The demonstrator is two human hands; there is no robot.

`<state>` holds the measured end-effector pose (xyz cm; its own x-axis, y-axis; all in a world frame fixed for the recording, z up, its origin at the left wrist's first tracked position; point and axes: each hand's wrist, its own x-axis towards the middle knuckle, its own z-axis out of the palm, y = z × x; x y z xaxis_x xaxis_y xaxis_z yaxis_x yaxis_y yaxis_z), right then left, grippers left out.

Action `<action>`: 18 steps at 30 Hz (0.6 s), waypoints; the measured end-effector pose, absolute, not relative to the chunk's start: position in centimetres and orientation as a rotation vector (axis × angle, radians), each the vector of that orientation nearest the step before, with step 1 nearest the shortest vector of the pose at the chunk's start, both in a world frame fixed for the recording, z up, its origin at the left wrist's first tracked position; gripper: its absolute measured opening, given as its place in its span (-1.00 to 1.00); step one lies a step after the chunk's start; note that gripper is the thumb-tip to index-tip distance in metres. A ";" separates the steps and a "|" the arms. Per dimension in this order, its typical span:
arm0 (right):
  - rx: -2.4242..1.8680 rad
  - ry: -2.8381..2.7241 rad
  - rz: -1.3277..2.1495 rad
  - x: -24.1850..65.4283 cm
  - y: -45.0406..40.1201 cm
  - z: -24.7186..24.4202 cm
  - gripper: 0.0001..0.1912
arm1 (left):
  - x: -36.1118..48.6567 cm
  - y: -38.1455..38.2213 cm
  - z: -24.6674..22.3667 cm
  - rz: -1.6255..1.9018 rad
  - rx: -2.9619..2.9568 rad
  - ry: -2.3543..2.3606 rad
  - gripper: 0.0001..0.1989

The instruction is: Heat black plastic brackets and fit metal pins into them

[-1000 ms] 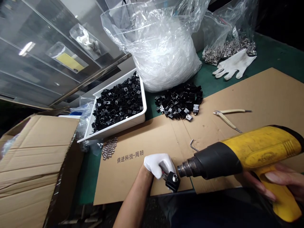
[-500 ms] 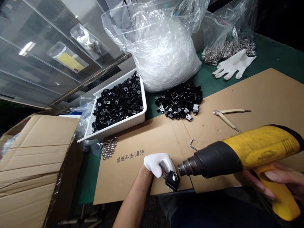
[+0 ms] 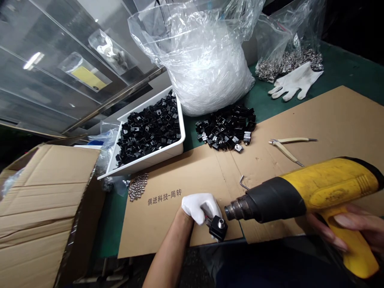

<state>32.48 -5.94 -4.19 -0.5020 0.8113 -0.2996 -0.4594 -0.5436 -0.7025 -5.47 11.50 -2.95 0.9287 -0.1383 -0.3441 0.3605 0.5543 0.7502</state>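
My left hand (image 3: 201,207), in a white glove, is closed around a small black block-shaped part (image 3: 218,229) with a round silver metal fitting on its face. Its fingers wrap behind the part and are partly hidden. My bare right hand (image 3: 357,228) grips the handle of a yellow and black heat gun (image 3: 327,190). The gun's stepped metal nozzle points left, just beside the black part and apart from it. A small hex key (image 3: 244,183) lies on the cardboard (image 3: 168,224) above the nozzle.
A white tray (image 3: 144,163) of black parts stands at the left, beside a pile of black parts (image 3: 226,128). Small metal pieces (image 3: 138,187), cutters (image 3: 288,148), a white glove (image 3: 297,83), plastic bags (image 3: 210,72) and a cardboard box (image 3: 39,208) lie around.
The heat gun's nozzle has shifted very slightly upward. Both hands keep their hold, and nothing else has visibly moved.
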 end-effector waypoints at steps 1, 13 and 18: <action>-0.804 -0.707 2.084 32.4 -5.9 -4.1 -0.55 | -5.5 11.5 -3.0 -0.300 0.938 0.256 -0.34; -0.798 -0.646 2.065 32.3 -6.2 -4.2 -0.57 | -6.0 11.7 -3.8 -0.202 0.902 0.195 -0.30; -0.731 -0.576 2.101 32.6 -6.2 -4.4 -0.61 | -6.0 11.9 -3.6 -0.124 0.931 0.219 -0.27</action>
<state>32.60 -6.19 -4.39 -0.4964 0.8157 -0.2970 -0.5504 -0.5603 -0.6190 -5.96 11.87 -3.65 0.9707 -0.0113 -0.2402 0.2000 0.5922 0.7805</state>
